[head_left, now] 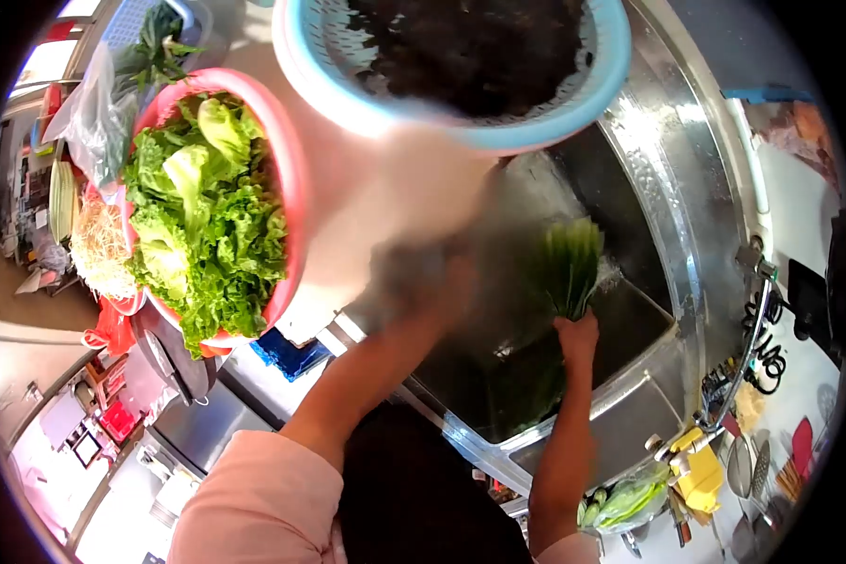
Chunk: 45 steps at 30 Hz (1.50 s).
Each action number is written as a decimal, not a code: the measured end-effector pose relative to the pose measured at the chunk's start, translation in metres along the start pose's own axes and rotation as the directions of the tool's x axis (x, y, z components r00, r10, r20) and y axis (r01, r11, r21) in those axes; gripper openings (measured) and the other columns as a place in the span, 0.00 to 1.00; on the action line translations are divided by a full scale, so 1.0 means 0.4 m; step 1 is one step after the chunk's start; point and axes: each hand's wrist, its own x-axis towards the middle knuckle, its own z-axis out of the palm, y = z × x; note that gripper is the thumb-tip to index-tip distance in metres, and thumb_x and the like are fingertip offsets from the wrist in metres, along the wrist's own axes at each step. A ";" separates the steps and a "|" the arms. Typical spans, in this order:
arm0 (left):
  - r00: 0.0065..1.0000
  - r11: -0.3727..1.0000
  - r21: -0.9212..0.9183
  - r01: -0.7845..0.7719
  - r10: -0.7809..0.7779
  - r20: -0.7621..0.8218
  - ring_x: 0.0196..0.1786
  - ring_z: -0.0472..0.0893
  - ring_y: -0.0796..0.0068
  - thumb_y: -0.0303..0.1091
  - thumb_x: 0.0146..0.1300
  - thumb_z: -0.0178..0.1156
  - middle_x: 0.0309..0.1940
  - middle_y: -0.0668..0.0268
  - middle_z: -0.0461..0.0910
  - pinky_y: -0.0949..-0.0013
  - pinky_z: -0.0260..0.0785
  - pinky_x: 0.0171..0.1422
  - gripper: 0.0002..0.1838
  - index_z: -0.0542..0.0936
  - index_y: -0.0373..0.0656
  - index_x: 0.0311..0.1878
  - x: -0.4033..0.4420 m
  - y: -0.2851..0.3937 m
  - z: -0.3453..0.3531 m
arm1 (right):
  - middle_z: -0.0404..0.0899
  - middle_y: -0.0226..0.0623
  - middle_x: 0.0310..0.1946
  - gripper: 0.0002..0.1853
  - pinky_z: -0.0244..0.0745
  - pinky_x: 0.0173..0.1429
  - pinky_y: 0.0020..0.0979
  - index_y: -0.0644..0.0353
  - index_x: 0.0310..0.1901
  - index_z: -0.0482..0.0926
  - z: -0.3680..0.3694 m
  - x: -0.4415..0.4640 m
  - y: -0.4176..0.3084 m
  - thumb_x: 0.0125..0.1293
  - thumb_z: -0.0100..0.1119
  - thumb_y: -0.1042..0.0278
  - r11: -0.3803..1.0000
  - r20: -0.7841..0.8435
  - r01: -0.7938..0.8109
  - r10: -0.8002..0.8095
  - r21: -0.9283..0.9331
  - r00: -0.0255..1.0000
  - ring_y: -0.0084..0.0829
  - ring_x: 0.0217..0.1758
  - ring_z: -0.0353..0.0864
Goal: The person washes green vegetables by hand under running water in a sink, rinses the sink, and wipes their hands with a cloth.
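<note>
My right hand (576,334) is closed around the lower end of a bunch of long thin greens (571,268), which look like chives. The bunch is held upright over the dark basin of a steel sink (672,235). My left hand (453,273) reaches toward the sink's left side, close to the counter edge. A hazy smear covers it, so its fingers and anything in them are hidden. Above the hands in the picture, a blue and white colander (609,70) holds a dark, leafy heap (470,52) that I cannot identify.
A pink basin (289,188) full of lettuce (202,216) stands on the counter at left. Beside it are pale shreds (103,246) and a plastic bag (103,117). A faucet (757,258) rises at the sink's right. Bagged greens (630,498) and hanging utensils (741,467) are at lower right.
</note>
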 end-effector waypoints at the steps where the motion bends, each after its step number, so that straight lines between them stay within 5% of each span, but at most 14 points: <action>1: 0.998 0.998 0.016 0.068 -0.068 -0.018 0.59 0.75 0.59 0.63 0.72 0.45 0.63 0.58 0.73 0.58 0.65 0.65 0.32 0.75 0.46 0.63 -0.078 0.008 0.024 | 0.83 0.57 0.42 0.32 0.77 0.49 0.48 0.68 0.57 0.73 -0.003 -0.043 -0.024 0.50 0.72 0.67 0.994 -0.085 0.003 -0.013 -0.111 0.996 0.55 0.44 0.83; 5: 0.826 0.742 -0.534 0.406 -0.048 0.562 0.64 0.73 0.54 0.69 0.70 0.42 0.65 0.55 0.72 0.52 0.63 0.70 0.39 0.73 0.43 0.67 -0.374 0.121 0.042 | 0.77 0.63 0.55 0.50 0.76 0.55 0.49 0.63 0.72 0.54 0.027 -0.153 -0.141 0.51 0.75 0.63 0.897 -0.050 0.005 -0.030 -0.442 0.998 0.59 0.51 0.80; 8: 0.849 0.704 -0.630 0.326 0.075 0.523 0.61 0.75 0.50 0.71 0.69 0.39 0.63 0.53 0.74 0.45 0.67 0.66 0.42 0.71 0.41 0.67 -0.172 0.002 0.098 | 0.73 0.63 0.60 0.60 0.75 0.59 0.46 0.64 0.76 0.44 0.071 -0.205 -0.134 0.50 0.78 0.59 0.706 0.183 0.434 -0.405 -0.559 0.896 0.57 0.56 0.79; 16: 0.684 0.727 -0.658 0.196 0.380 0.623 0.58 0.78 0.54 0.66 0.72 0.41 0.61 0.54 0.77 0.49 0.71 0.64 0.38 0.72 0.41 0.67 -0.017 -0.070 0.093 | 0.75 0.51 0.60 0.65 0.69 0.66 0.35 0.66 0.77 0.36 0.111 -0.070 -0.045 0.51 0.79 0.60 0.920 0.177 0.134 -0.211 0.368 0.961 0.41 0.62 0.75; 19: 0.597 0.781 -0.623 -0.044 0.521 0.611 0.57 0.79 0.55 0.65 0.73 0.42 0.60 0.55 0.78 0.51 0.72 0.63 0.37 0.72 0.42 0.67 -0.024 -0.062 0.109 | 0.79 0.45 0.51 0.51 0.74 0.60 0.36 0.68 0.73 0.53 0.161 -0.076 -0.078 0.54 0.76 0.65 0.798 -0.016 0.333 -0.376 0.502 0.926 0.42 0.54 0.79; 23: 0.358 0.590 -0.375 -0.715 0.770 0.529 0.59 0.79 0.59 0.62 0.74 0.44 0.60 0.59 0.78 0.52 0.70 0.66 0.33 0.72 0.44 0.68 -0.050 -0.061 0.088 | 0.82 0.41 0.39 0.27 0.77 0.51 0.39 0.68 0.55 0.73 0.092 -0.076 -0.089 0.53 0.71 0.72 0.835 0.507 -0.270 -0.013 0.479 0.862 0.42 0.43 0.82; 26: 0.540 0.747 -0.479 -0.462 0.665 0.516 0.66 0.73 0.59 0.65 0.74 0.38 0.66 0.60 0.73 0.54 0.63 0.72 0.37 0.69 0.45 0.70 0.047 -0.065 0.072 | 0.83 0.39 0.35 0.17 0.78 0.43 0.38 0.67 0.45 0.78 0.057 -0.098 -0.107 0.52 0.68 0.74 0.951 0.253 0.007 -0.090 0.309 0.963 0.37 0.35 0.83; 28: 0.679 0.692 -0.614 0.380 0.242 0.693 0.70 0.69 0.59 0.68 0.73 0.35 0.70 0.59 0.69 0.55 0.58 0.76 0.40 0.67 0.44 0.72 0.041 -0.010 0.011 | 0.82 0.39 0.35 0.18 0.78 0.38 0.36 0.65 0.45 0.77 -0.015 -0.157 -0.130 0.52 0.69 0.74 0.962 -0.024 0.220 -0.219 0.162 0.975 0.33 0.32 0.82; 30: 0.632 0.676 -0.641 0.364 0.326 0.703 0.74 0.64 0.59 0.70 0.72 0.33 0.72 0.57 0.65 0.56 0.51 0.80 0.42 0.65 0.43 0.72 0.071 -0.013 -0.019 | 0.83 0.41 0.35 0.15 0.78 0.36 0.34 0.64 0.43 0.77 -0.108 -0.214 -0.190 0.54 0.68 0.74 0.913 -0.425 0.408 -0.378 -0.024 0.822 0.29 0.29 0.81; 35: 0.597 0.652 -0.695 0.303 0.438 0.672 0.73 0.65 0.59 0.73 0.69 0.35 0.73 0.56 0.65 0.56 0.51 0.80 0.45 0.66 0.41 0.71 0.061 0.036 -0.027 | 0.83 0.42 0.31 0.12 0.79 0.39 0.38 0.69 0.37 0.79 -0.209 -0.265 -0.371 0.66 0.66 0.66 0.873 -0.701 -0.077 0.437 0.482 0.563 0.31 0.27 0.79; 36: 0.660 0.694 -0.660 0.287 0.356 0.661 0.73 0.66 0.59 0.73 0.69 0.35 0.72 0.56 0.65 0.56 0.53 0.79 0.46 0.67 0.40 0.71 0.028 0.093 0.011 | 0.84 0.45 0.28 0.11 0.79 0.39 0.42 0.68 0.35 0.79 -0.068 -0.132 -0.146 0.63 0.65 0.66 0.925 -0.820 0.359 -0.111 0.121 0.562 0.38 0.28 0.81; 37: 0.720 0.732 -0.622 0.276 0.271 0.639 0.72 0.67 0.59 0.74 0.69 0.35 0.72 0.56 0.66 0.56 0.54 0.78 0.46 0.68 0.40 0.71 -0.042 0.184 0.060 | 0.84 0.49 0.33 0.20 0.78 0.44 0.46 0.68 0.46 0.77 0.011 -0.112 -0.075 0.57 0.67 0.63 0.990 -0.347 0.030 -0.075 -0.135 0.935 0.47 0.36 0.82; 38: 0.719 0.775 -0.566 0.279 0.222 0.659 0.71 0.69 0.59 0.73 0.69 0.35 0.71 0.57 0.68 0.55 0.56 0.76 0.46 0.68 0.39 0.70 -0.045 0.195 0.073 | 0.85 0.53 0.37 0.31 0.77 0.49 0.50 0.68 0.56 0.75 0.089 -0.093 -0.009 0.51 0.70 0.59 0.846 0.251 0.144 -0.012 -0.514 0.968 0.55 0.44 0.84; 45: 0.844 0.846 -0.526 -0.089 0.344 0.411 0.46 0.79 0.67 0.66 0.74 0.39 0.51 0.64 0.81 0.62 0.70 0.55 0.36 0.74 0.43 0.64 0.109 0.179 -0.051 | 0.80 0.60 0.42 0.33 0.74 0.52 0.50 0.72 0.53 0.72 0.200 0.066 0.148 0.51 0.68 0.56 0.994 0.042 0.060 -0.064 0.093 0.997 0.56 0.44 0.79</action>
